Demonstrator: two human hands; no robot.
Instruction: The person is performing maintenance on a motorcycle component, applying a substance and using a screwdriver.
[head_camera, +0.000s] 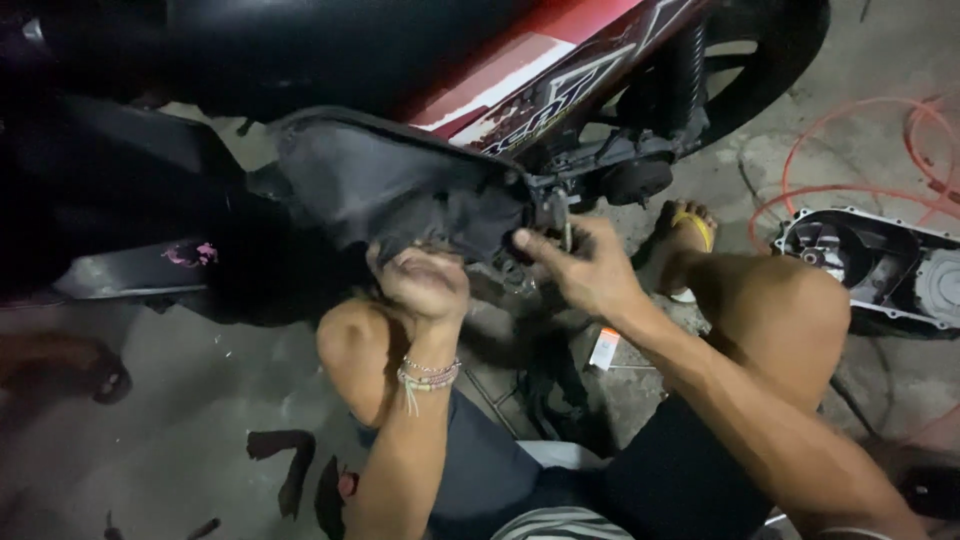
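One small box (605, 347), white w/ an orange end, lies on the concrete floor (180, 400) just below the right forearm, between the person's knees. Decals on the red side cover (560, 60) of the scooter: white and dark shapes, upper middle.

Left hand (420, 280) is raised, palm toward the camera, fingers curled up under the edge of the dark grey plastic panel (390, 185) and gripping it from below (fingertips hidden behind the panel). Wrist carries several bead bracelets (428, 374). Right hand (580, 265) reaches in from the right, arm stretched, thumb and fingers pinched narrow around a small metal part (562, 222) at the panel's right edge, near the engine; can't tell what the part is.

Counts: 1 panel, 1 box, 1 rear wheel (770, 50), 1 foot in a yellow sandal (692, 228) beside the engine, 1 detached engine cover (880, 265) on the floor at right (well apart from both hands), orange hose (850, 140) looping behind it.
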